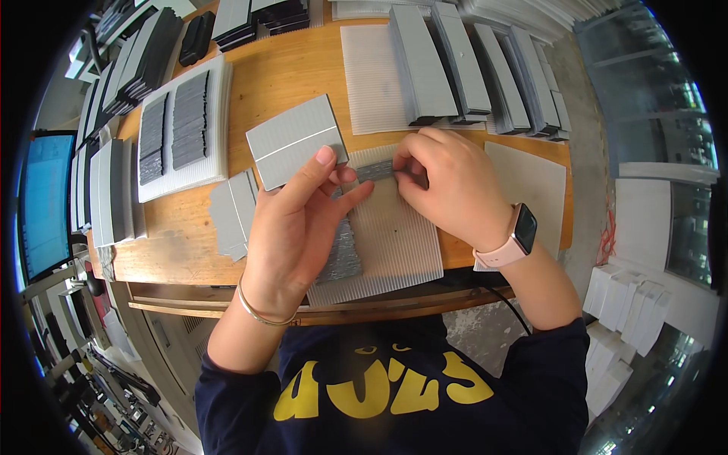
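My left hand holds up a flat grey panel with a thin white line across it, thumb on its face near the lower right corner. My right hand is closed in a pinch at the right end of a dark grey shiny strip. The strip lies over a translucent ribbed sheet at the table's front edge; my fingers hide its end. More dark strips are on that sheet beside my left wrist. Under my left forearm, partly covered, lie other grey panels.
Rows of dark strips rest on a stack of ribbed sheets at left. Tall stacks of grey panels stand at the back right, others at the back left. A monitor is beyond the wooden table.
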`<state>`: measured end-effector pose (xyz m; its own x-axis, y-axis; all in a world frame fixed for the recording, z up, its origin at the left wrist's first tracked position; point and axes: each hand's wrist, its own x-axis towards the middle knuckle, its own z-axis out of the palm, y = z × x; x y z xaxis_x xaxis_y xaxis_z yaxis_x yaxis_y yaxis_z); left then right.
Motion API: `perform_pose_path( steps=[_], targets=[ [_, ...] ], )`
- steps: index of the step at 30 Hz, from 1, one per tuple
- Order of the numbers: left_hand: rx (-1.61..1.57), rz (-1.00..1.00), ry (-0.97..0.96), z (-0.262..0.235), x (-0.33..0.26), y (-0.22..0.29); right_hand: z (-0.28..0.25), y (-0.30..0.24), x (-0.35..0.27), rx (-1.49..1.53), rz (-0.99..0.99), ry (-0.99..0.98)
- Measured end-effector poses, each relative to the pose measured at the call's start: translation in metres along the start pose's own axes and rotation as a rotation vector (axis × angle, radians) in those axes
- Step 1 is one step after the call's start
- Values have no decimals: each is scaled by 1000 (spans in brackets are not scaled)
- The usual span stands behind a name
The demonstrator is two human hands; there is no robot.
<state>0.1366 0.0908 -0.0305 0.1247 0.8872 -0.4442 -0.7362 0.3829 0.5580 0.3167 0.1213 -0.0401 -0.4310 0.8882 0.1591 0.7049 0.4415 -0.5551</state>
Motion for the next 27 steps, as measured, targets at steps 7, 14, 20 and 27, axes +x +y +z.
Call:
perform_pose_path(
  steps=[7,14,20,27],
  targets=[
    [9,17,-15,0,-2,-2,-8,7,-8,44,64,-9],
    [8,17,-30,-1,-2,-3,-10,9,-21,4,-65,16],
    [27,10,-37,-1,-4,-4,-9,4,-31,-28,-24,7],
    [47,-5,-51,-4,-9,-5,-2,-10,-49,-9,-174,44]
  ],
)
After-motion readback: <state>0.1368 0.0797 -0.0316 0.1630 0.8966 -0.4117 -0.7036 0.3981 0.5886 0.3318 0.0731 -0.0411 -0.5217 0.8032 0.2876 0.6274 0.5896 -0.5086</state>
